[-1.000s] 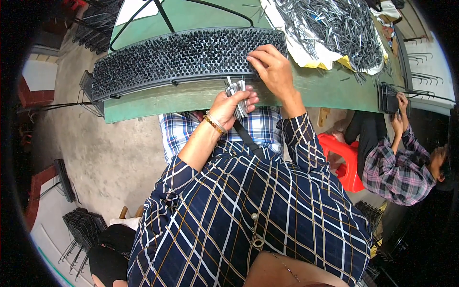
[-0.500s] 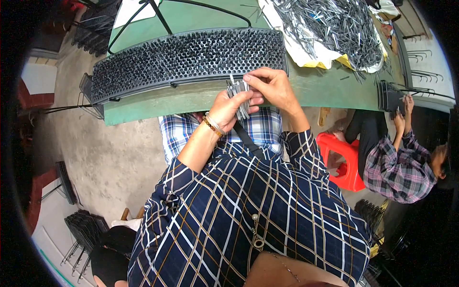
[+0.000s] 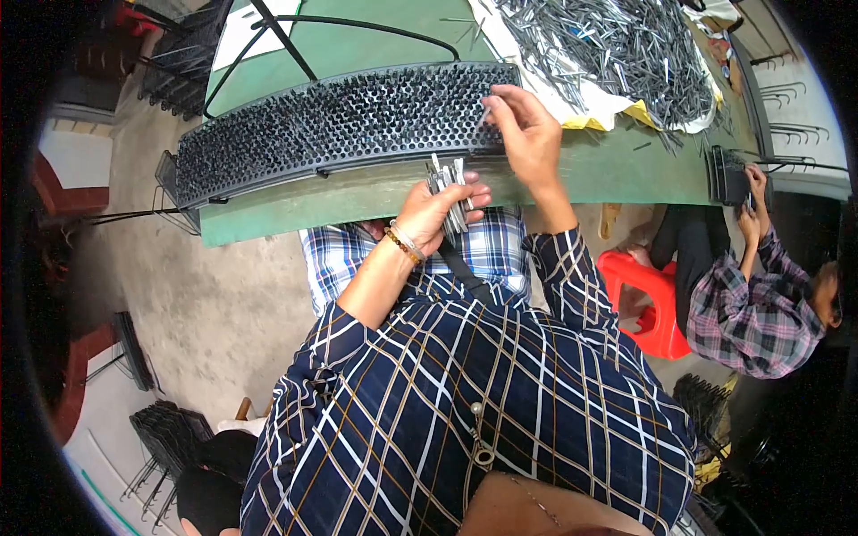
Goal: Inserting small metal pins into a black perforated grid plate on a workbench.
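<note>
My left hand [image 3: 422, 214] is closed around a bundle of thin grey and silver metal pieces [image 3: 444, 179], held just in front of the green table's edge. My right hand [image 3: 534, 143] is over the right end of a long black perforated rack [image 3: 349, 121]. Its thumb and forefinger pinch one slim metal piece [image 3: 485, 115], which points down at the holes. Dark pieces stand upright in many of the rack's holes. Whether the pinched piece has entered a hole, I cannot tell.
A large pile of loose metal pieces [image 3: 617, 62] lies on a white and yellow sack at the table's [image 3: 617, 170] back right. Black rods [image 3: 384, 29] rise behind the rack. On the right, a co-worker [image 3: 760, 313] handles a small black rack [image 3: 726, 177] near a red stool [image 3: 657, 308].
My right hand has left the bundle and moved up and right to the rack's right end with one piece. My left hand stays near the same place with the bundle.
</note>
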